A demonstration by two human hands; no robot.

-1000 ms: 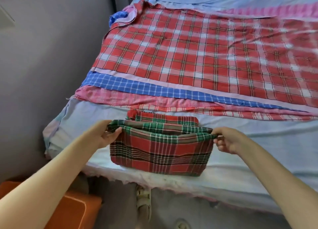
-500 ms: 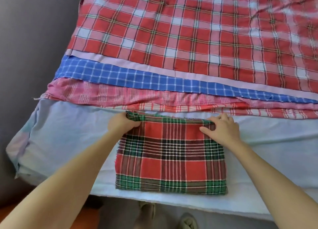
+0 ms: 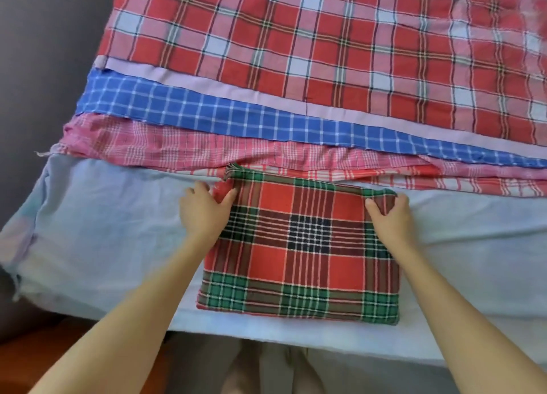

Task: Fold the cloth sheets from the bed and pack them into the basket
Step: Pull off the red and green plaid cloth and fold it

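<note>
Both arms reach forward over the bed's near edge, the left hand (image 3: 204,213) and right hand (image 3: 389,216) each pinching a far corner of the folded red-green plaid cloth (image 3: 299,251) lying on the pale sheet (image 3: 112,225), fingertips tucked out of sight beneath the fabric.

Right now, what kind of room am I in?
Most likely a bedroom. You stand at a bed under a pale blue sheet, with several plaid cloths spread flat across it. A folded plaid cloth lies at the near edge, with a plain grey wall alongside.
</note>
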